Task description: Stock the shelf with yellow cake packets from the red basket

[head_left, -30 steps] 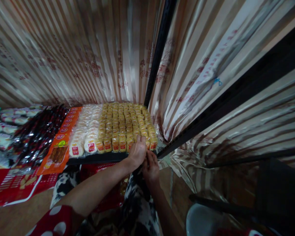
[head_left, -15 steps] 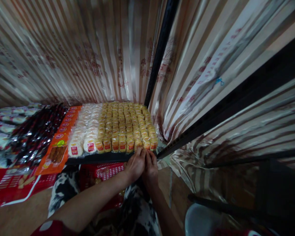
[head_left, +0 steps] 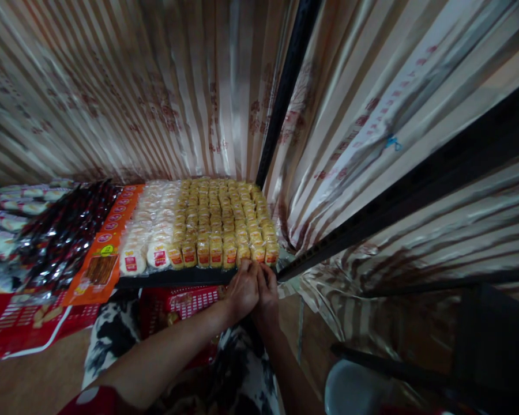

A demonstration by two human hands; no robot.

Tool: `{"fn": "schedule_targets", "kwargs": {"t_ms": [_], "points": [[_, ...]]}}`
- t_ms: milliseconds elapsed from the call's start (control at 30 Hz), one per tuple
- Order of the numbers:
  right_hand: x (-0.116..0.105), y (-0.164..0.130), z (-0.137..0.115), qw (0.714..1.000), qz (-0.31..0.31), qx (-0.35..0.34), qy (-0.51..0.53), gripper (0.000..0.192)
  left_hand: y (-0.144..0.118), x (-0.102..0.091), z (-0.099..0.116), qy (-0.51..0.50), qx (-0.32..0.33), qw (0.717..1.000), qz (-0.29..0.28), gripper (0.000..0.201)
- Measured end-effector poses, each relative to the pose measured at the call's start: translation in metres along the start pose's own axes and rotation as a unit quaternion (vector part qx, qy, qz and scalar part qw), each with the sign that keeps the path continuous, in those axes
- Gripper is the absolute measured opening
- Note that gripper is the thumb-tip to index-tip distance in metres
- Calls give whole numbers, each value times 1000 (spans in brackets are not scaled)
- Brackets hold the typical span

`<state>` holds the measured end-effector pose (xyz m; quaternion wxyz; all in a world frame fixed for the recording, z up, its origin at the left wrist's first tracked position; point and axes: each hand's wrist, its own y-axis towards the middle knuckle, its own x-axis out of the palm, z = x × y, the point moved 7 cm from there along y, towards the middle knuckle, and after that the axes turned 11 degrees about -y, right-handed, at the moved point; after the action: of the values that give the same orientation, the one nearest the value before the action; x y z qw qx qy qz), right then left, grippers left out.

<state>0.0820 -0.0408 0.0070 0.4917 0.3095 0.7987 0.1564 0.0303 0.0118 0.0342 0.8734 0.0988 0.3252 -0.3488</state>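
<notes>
My left hand (head_left: 243, 290) and my right hand (head_left: 267, 293) are side by side at the front edge of a black shelf (head_left: 173, 279), near its right end. Both have their fingers bent and pressed together, touching the lower front of the small yellow-wrapped snack packs (head_left: 229, 251). Whatever the fingertips pinch, if anything, is hidden. The yellow packs stand in tight rows reaching to the back of the shelf. Just left of them are two rows of white round wrapped snacks (head_left: 159, 253) with red labels.
Further left lie an orange snack bag (head_left: 97, 265), dark shiny packets (head_left: 63, 242) and white packets (head_left: 8, 222). Red baskets (head_left: 8, 334) sit below the shelf. Black posts (head_left: 285, 98) and striped plastic curtains (head_left: 190, 86) enclose the back and right. A pale bowl-shaped object (head_left: 350, 386) is at lower right.
My hands stay at the same spot by the front yellow packs, with only a slight shift of the fingers. The view has moved slightly.
</notes>
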Motion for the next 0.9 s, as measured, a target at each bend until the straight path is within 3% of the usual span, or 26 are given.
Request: {"fn": "schedule_targets", "kwargs": {"t_ms": [200,400,667,900], "points": [[-2,2,0,1000,10,21,-4,46,-3,-1,-2,-7,29,999,24,47],[1,2,2,1000,8,10,-10,45,-3,0,-1,-5,23,999,27,44],[4,3,-8,997,1,-49,-63,42,-3,-3,8,11,32,999,21,45],[1,-17,2,996,-7,87,-6,45,-15,-1,-9,-35,30,999,24,46]]}}
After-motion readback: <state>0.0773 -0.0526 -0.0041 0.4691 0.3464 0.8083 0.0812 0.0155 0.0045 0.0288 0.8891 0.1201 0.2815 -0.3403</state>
